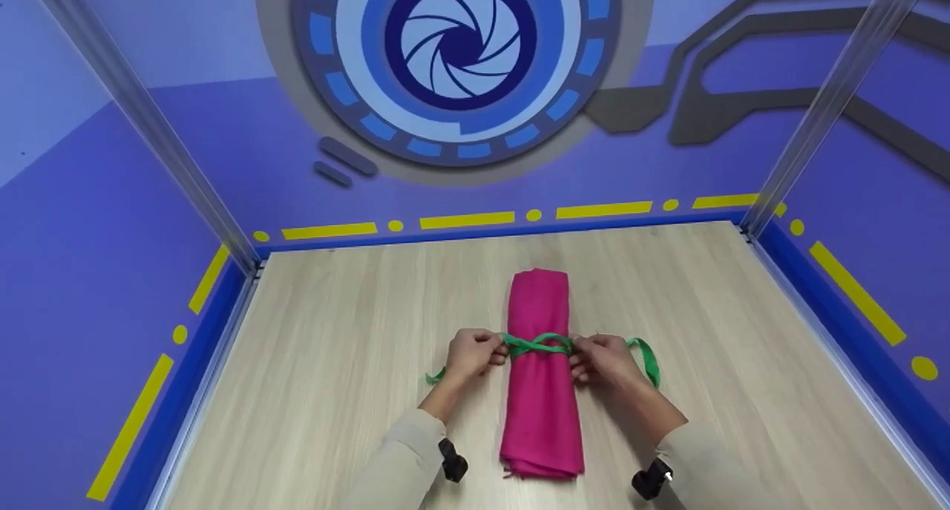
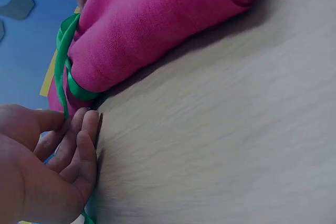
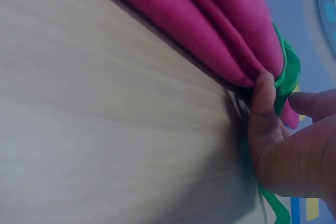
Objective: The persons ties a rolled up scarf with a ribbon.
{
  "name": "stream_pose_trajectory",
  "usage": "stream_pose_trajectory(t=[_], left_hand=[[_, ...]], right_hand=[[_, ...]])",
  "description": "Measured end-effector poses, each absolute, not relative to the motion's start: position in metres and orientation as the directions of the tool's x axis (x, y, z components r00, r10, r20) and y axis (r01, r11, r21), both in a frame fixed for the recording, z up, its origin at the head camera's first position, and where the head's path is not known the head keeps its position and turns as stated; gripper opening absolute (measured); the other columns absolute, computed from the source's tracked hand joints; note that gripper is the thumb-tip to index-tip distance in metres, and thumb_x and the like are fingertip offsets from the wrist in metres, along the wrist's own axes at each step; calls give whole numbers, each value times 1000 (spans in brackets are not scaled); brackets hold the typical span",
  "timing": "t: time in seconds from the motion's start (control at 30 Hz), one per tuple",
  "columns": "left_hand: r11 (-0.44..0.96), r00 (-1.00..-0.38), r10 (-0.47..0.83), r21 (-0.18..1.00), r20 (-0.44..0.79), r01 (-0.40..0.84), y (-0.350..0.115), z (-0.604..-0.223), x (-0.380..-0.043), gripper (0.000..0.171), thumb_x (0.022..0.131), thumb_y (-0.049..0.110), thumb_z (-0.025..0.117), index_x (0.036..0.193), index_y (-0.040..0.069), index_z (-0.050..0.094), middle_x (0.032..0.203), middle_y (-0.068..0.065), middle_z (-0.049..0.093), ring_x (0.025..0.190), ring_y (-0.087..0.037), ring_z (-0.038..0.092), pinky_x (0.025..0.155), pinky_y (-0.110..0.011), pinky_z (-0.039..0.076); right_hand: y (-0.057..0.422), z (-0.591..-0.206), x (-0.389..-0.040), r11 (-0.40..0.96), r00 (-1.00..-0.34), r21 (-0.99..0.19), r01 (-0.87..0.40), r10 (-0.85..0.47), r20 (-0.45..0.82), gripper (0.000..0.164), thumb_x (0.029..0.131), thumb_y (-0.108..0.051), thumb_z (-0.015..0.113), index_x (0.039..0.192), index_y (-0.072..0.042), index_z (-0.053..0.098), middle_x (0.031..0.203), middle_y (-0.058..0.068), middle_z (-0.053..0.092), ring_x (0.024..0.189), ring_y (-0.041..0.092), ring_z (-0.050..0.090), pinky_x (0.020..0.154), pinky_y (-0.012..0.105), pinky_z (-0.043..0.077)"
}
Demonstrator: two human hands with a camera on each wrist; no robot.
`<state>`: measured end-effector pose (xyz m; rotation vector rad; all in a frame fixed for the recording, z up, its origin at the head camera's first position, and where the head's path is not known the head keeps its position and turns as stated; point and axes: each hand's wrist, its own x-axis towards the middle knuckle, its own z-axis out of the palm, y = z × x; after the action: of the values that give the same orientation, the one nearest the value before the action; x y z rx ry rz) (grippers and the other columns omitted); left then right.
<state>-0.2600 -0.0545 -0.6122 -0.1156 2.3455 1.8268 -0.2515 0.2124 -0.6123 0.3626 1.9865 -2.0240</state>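
A rolled pink scarf [image 1: 544, 413] with a fringed end lies lengthwise on the table. Round its middle runs a green ribbon [image 1: 538, 344], its two ends crossed on top and drawn snug, so the cloth is cinched there. At the scarf's left side my left hand [image 1: 473, 354] pinches one ribbon end between thumb and forefinger. My right hand [image 1: 605, 358] pinches the other end at the right side, fingertips against the cloth in the right wrist view. Loose ribbon tails hang past both hands; the right tail [image 1: 649, 361] arcs above the table.
The pale wood table [image 1: 319, 391] is enclosed by a blue printed back wall [image 1: 475, 191] and side walls, with metal posts at the rear corners. Black wrist cameras [image 1: 453, 462] sit at both sleeve cuffs.
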Motion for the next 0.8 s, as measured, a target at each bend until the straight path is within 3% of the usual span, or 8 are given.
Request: stream_pose_trajectory(t=[0.2,0.4,0.53,0.67,0.8], left_hand=[[185,-979,46,965,-197,-186,-53,-612,-260,20,105,11,60,104,-3,75,92,-16,78,77,-23,76,54,-23,47],[148,-983,65,976,-170,-159,-51,-612,-258,17,104,10,60,103,-2,72,92,-17,76,75,-23,74,56,-24,49],[54,-985,69,986,-161,-157,-50,-612,-258,17,105,8,59,107,-4,71,97,-21,76,78,-22,74,59,-24,52],[-164,-969,102,957,-224,-239,-50,-611,-261,16,106,10,59,109,-2,68,108,-20,76,97,-26,76,76,-27,59],[-380,-951,145,872,-274,-310,-49,-610,-265,11,107,11,59,106,2,65,112,-16,75,114,-30,72,96,-34,58]], right_hand=[[206,-613,-253,-53,-925,-924,378,23,-379,31,110,-21,60,106,10,62,74,11,67,54,14,62,49,26,52],[203,-613,-253,-52,-933,-934,353,51,-355,14,105,-7,60,104,7,63,75,11,65,55,14,59,50,26,50],[203,-614,-252,-89,-946,-949,301,96,-309,8,104,-4,59,103,4,59,81,12,64,60,16,59,52,26,49],[203,-613,-252,-134,-966,-965,224,97,-238,6,105,-3,58,106,1,55,93,15,65,76,23,64,62,29,54],[203,-611,-252,-141,-982,-976,164,66,-175,7,106,-3,60,105,-1,54,108,19,73,91,28,71,76,34,58]])
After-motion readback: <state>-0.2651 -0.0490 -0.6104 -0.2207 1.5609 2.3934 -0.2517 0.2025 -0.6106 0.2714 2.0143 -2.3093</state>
